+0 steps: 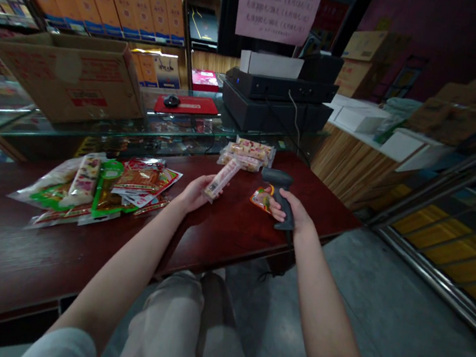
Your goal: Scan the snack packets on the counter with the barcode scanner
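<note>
My left hand (194, 193) is closed on a long pale snack packet (222, 178), held up over the dark red table (230, 231). My right hand (292, 211) grips the handle of a dark barcode scanner (279, 192), whose head points towards the packet. A small orange packet (261, 199) lies on the table just left of the scanner hand. Behind it sits a short stack of similar pale snack packets (248, 154).
A heap of mixed snack packets (97, 190) lies on the table to the left. A cardboard box (72, 76) rests on the glass counter (92, 133) behind. A black register with printer (278, 92) stands at the back. My knees (193, 327) are below the table edge.
</note>
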Demonstrator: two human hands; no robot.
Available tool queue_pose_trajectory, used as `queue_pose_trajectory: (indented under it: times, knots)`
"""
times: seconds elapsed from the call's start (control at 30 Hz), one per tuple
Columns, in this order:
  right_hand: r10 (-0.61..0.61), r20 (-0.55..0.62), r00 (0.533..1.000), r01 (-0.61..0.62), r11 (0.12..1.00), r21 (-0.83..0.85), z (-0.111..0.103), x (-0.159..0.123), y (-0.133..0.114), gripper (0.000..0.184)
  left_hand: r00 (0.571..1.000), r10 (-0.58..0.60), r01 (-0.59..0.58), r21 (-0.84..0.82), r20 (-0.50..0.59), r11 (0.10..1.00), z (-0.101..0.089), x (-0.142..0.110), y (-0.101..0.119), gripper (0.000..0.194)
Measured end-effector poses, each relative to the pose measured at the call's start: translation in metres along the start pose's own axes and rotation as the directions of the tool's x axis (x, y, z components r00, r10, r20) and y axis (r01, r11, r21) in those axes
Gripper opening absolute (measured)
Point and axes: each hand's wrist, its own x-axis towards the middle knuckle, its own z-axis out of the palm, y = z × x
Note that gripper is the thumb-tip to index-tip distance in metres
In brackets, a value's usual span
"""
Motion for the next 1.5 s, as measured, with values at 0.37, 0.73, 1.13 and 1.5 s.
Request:
queue_pose_trajectory:
  times: [0.37,0.73,1.13,1.5]
  knots:
    - [0.204,0.111,0.973,-0.194,0.976,-0.099,0.001,-0.001,0.005,0.037,0.988,0.145,-0.146,-0.020,-0.044,0.989,-0.001,0.007,-0.014,0.048]
    - [0.122,0.144,0.982,-0.122,0.993,-0.007,-0.005,-0.001,0.001,0.028,0.749,0.655,-0.102,0.960,-0.097,0.259,0.002,-0.005,0.011,0.050]
    - [-0.052,0.128,0.990,0.037,0.992,0.117,-0.008,-0.003,-0.001,0.023,0.553,0.782,0.565,0.819,-0.288,-0.098,-0.043,-0.026,0.037,0.063]
    - [-0.340,-0.186,0.922,0.387,0.830,0.402,-0.024,-0.009,-0.012,0.019,0.467,0.815,0.541,0.840,-0.342,0.042,-0.053,-0.033,0.049,0.065]
